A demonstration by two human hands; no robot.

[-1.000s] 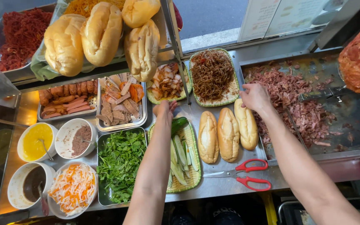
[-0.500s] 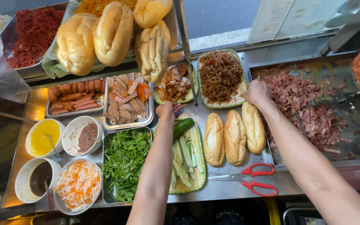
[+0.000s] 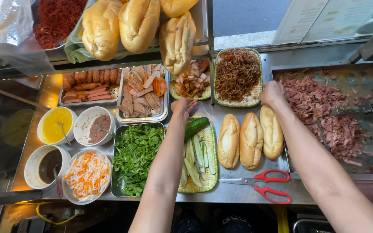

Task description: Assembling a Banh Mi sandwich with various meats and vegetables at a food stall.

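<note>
My left hand [image 3: 183, 108] reaches forward over the steel counter, fingers apart and empty, just short of a small woven basket of sliced meat [image 3: 191, 80]. My right hand [image 3: 273, 92] is curled by the edge of the tray of chopped pink meat [image 3: 324, 112], next to the woven basket of dark shredded meat [image 3: 237, 73]; what its fingers hold is hidden. Three bread rolls [image 3: 251, 139] lie side by side on the counter between my arms. Sliced cucumber on a green woven tray [image 3: 197, 149] lies under my left forearm.
Red-handled scissors [image 3: 269, 185] lie at the front edge. A tray of green herbs [image 3: 135, 157], bowls of pickled carrot [image 3: 87, 174], yellow sauce [image 3: 55, 125], brown paste [image 3: 96, 128] and dark sauce [image 3: 46, 166] sit left. Trays of sausage [image 3: 90, 85] and sliced meats [image 3: 143, 92] sit behind. Rolls [image 3: 139, 21] fill a shelf above.
The view has shifted so everything sits slightly lower and to the right. My left hand has opened its fingers near the small meat basket. My right hand stays by the chopped meat.
</note>
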